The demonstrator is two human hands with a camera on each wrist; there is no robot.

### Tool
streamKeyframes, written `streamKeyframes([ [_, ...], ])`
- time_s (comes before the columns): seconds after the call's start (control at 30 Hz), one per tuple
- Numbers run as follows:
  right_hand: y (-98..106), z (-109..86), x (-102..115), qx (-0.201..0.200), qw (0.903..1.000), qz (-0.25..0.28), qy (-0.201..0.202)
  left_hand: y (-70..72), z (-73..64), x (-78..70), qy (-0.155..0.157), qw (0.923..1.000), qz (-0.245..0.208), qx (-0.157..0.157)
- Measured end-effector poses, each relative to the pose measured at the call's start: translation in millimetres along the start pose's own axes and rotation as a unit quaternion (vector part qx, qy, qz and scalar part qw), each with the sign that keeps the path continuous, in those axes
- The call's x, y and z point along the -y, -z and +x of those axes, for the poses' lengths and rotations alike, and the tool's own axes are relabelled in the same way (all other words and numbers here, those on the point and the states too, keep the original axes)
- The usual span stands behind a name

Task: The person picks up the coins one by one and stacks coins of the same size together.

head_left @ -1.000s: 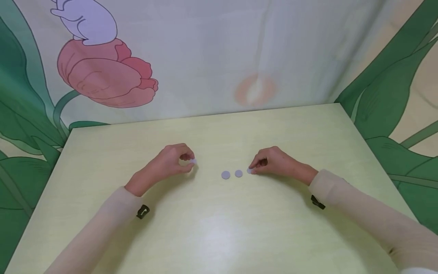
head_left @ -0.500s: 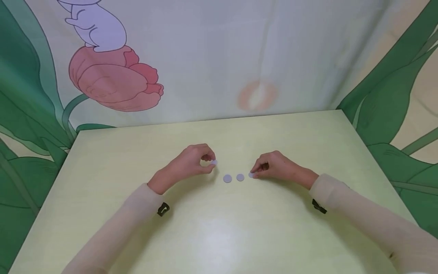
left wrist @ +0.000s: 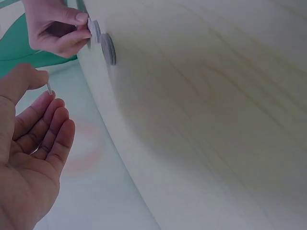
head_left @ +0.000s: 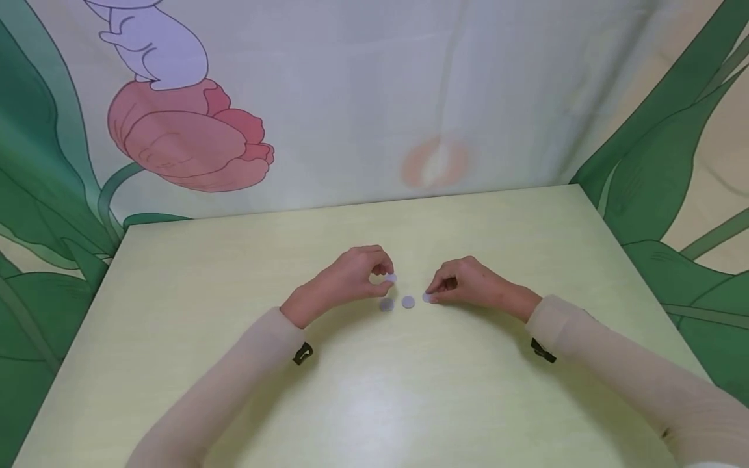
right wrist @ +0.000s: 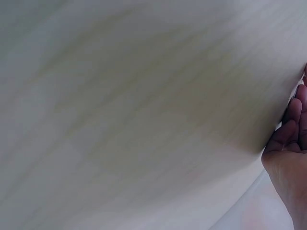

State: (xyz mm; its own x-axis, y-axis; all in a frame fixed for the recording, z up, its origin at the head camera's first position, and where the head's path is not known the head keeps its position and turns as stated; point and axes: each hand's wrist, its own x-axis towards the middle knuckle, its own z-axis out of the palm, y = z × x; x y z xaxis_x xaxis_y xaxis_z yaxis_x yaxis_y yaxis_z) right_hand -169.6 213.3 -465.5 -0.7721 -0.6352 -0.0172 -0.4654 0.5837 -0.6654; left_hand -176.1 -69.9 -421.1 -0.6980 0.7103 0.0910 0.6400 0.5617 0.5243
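Between thumb and forefinger my left hand (head_left: 354, 275) pinches a small pale round disc (head_left: 391, 278), raised above the table. In the left wrist view that disc (left wrist: 49, 87) appears thin and edge-on. Right below it lies the leftmost table disc (head_left: 386, 304), which looks like a short stack (left wrist: 109, 49) from the left wrist. A middle disc (head_left: 407, 301) lies to its right. At the right end of the row, my right hand (head_left: 465, 281) holds another disc (head_left: 427, 298) by its edge at the table surface. The right wrist view shows only part of that hand (right wrist: 290, 129).
The pale wooden table (head_left: 363, 403) reaches back to a printed curtain (head_left: 339, 97) with a flower and leaves. A small black clip (head_left: 303, 353) hangs at the left sleeve, and another black clip (head_left: 543, 351) at the right sleeve.
My left hand has carried its disc rightward, from left of the row to just above the leftmost disc. The right hand stays at the right-end disc. The head view has shifted slightly.
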Motion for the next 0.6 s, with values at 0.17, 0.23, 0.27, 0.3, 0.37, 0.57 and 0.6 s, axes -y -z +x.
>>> streamKeyframes([
  [0.17, 0.7, 0.1, -0.3, 0.001, 1.0, 0.0, 0.004, -5.7, 11.6, -6.8, -0.007, 0.9998, 0.006, 0.017],
  [0.23, 1.0, 0.0, -0.5, 0.001, 1.0, 0.002, 0.007, -7.8, 15.0, -8.1, -0.012, 0.9997, 0.009, 0.021],
  [0.27, 1.1, 0.1, -0.6, 0.001, 1.0, 0.003, 0.009, -8.8, 16.4, -8.4, -0.015, 0.9996, 0.011, 0.022],
  [0.3, 1.2, 0.1, -0.8, 0.001, 0.9999, 0.003, 0.011, -9.7, 17.8, -8.6, -0.017, 0.9995, 0.013, 0.023],
  [0.37, 1.1, 0.5, -1.6, 0.0, 0.9999, 0.002, 0.016, -10.8, 19.9, -9.1, -0.019, 0.9994, 0.015, 0.024],
  [0.57, 0.9, 1.0, -3.7, 0.0, 0.9997, -0.004, 0.025, -11.8, 23.1, -11.2, -0.018, 0.9993, 0.015, 0.027],
  [0.6, 0.8, 1.0, -3.7, 0.0, 0.9997, -0.003, 0.023, -12.1, 23.4, -11.4, -0.018, 0.9993, 0.016, 0.028],
])
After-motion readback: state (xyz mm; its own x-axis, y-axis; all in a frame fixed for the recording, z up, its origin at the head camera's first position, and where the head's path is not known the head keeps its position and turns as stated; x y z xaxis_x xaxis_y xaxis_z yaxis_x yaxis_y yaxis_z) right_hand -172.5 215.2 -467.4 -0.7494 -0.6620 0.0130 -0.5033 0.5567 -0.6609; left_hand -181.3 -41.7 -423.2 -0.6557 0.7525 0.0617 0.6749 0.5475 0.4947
